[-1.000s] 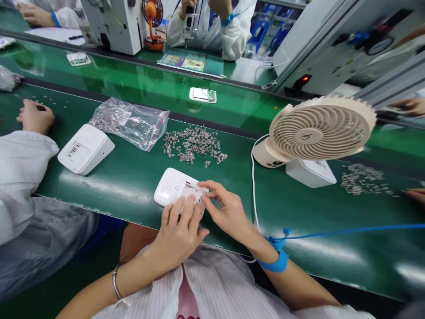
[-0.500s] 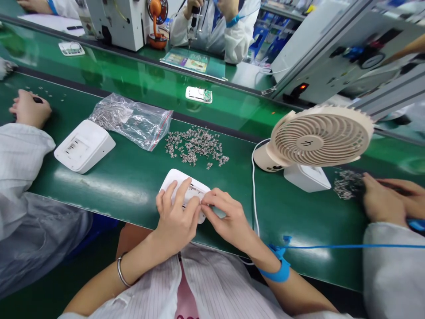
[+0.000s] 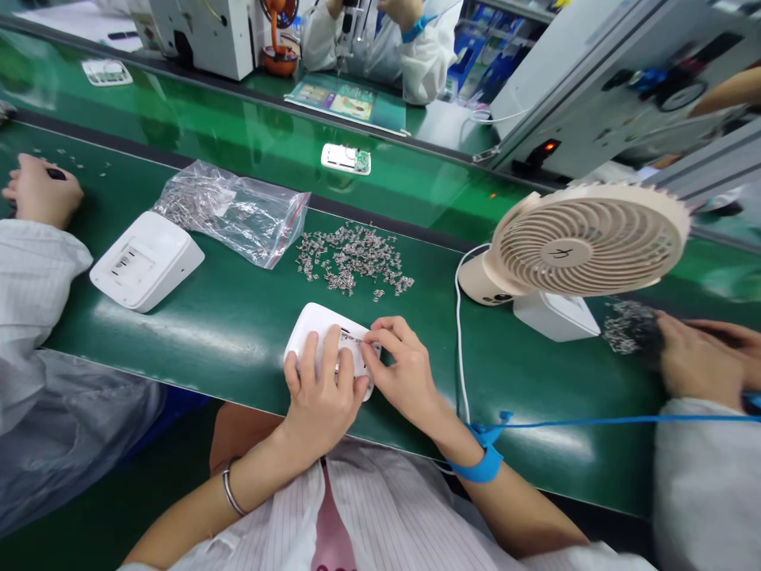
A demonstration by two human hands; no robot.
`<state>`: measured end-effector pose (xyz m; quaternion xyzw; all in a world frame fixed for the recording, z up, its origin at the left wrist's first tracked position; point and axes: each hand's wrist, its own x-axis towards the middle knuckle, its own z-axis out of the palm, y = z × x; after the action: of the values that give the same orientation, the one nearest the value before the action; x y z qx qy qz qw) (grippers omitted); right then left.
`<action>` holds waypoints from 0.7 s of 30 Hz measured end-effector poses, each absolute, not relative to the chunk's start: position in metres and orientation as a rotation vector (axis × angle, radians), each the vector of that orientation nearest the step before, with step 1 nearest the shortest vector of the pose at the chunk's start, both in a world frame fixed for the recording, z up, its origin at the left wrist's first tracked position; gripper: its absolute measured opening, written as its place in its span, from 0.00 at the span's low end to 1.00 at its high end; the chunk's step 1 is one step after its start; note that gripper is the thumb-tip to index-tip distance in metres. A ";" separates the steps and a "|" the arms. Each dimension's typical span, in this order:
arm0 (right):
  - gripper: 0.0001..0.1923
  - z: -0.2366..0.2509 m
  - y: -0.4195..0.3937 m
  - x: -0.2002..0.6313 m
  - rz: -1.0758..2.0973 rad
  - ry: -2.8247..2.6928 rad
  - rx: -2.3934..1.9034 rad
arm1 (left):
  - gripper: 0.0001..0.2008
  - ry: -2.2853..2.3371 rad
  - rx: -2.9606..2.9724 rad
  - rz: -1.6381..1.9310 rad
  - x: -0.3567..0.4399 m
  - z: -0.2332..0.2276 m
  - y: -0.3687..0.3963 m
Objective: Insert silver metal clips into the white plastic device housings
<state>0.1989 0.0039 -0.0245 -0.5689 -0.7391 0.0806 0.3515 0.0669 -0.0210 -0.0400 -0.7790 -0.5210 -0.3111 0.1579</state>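
A white plastic device (image 3: pixel 315 327) lies on the green belt at the near edge, its open recess facing up. My left hand (image 3: pixel 321 388) lies over its near side with fingers spread on the casing, holding it down. My right hand (image 3: pixel 399 369) pinches at the recess on the device's right end; whether a small metal part sits between the fingertips cannot be told. Just beyond the device lies a loose heap of small metal clips (image 3: pixel 350 260).
A zip bag of clips (image 3: pixel 238 210) and a second white device (image 3: pixel 146 259) lie to the left. A beige desk fan (image 3: pixel 586 246) stands at right, its white cable (image 3: pixel 459 349) running past my right hand. Co-workers' hands (image 3: pixel 698 357) and sleeve (image 3: pixel 36 262) flank me.
My left hand has slid further up onto the device, and my right fingertips have moved up to its recess. A co-worker's hands have come in at the right.
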 end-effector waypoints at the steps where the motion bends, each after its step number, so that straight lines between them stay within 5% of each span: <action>1: 0.06 -0.024 0.004 0.198 0.168 -1.928 -1.472 | 0.16 -1.490 -2.228 -0.886 0.067 -0.040 -0.021; 13: 0.05 -0.029 -0.005 0.202 0.346 -1.761 -1.454 | 0.16 -1.570 -2.273 -0.780 0.071 -0.034 -0.022; 21: 0.18 -0.039 -0.026 0.203 0.343 -1.781 -1.358 | 0.18 -1.581 -2.264 -0.756 0.074 -0.040 -0.023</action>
<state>0.2025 -0.0257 -0.0391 -0.5426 -0.7119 0.1371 0.4242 0.0736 -0.0234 -0.0397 -0.7831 -0.5469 -0.2614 0.1390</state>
